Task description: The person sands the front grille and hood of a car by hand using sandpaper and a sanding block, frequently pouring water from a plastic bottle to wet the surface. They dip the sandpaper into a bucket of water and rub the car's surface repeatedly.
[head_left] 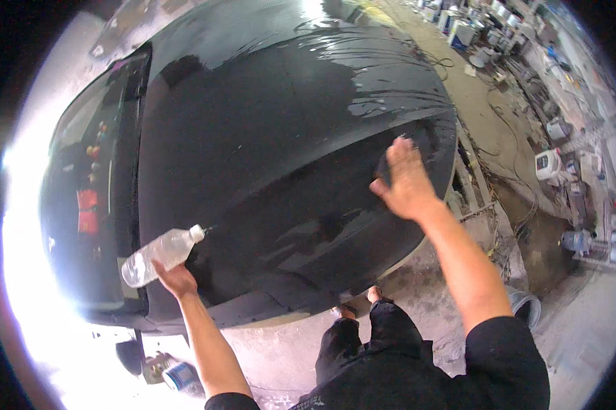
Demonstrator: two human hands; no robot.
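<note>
My left hand (pixel 176 279) is closed round a clear plastic bottle (pixel 159 257), which is tilted with its mouth up and to the right, above the car's black hood (pixel 253 137). The bottle holds clear liquid. My right hand (pixel 407 174) is stretched out flat over the hood's front right part, fingers straight and thumb apart. A dark patch shows between its thumb and fingers; I cannot tell whether it is a pad or the hood itself. Water streaks and wet, shiny patches run across the hood's far right side.
The windshield (pixel 89 184) lies on the left, with a red thing behind the glass. Cans, bottles and a white jug (pixel 548 165) crowd the right wall. Cables (pixel 506 123) trail on the floor. A grey bucket (pixel 526 307) lies right of me, and a blue-and-white can (pixel 179 376) stands at lower left.
</note>
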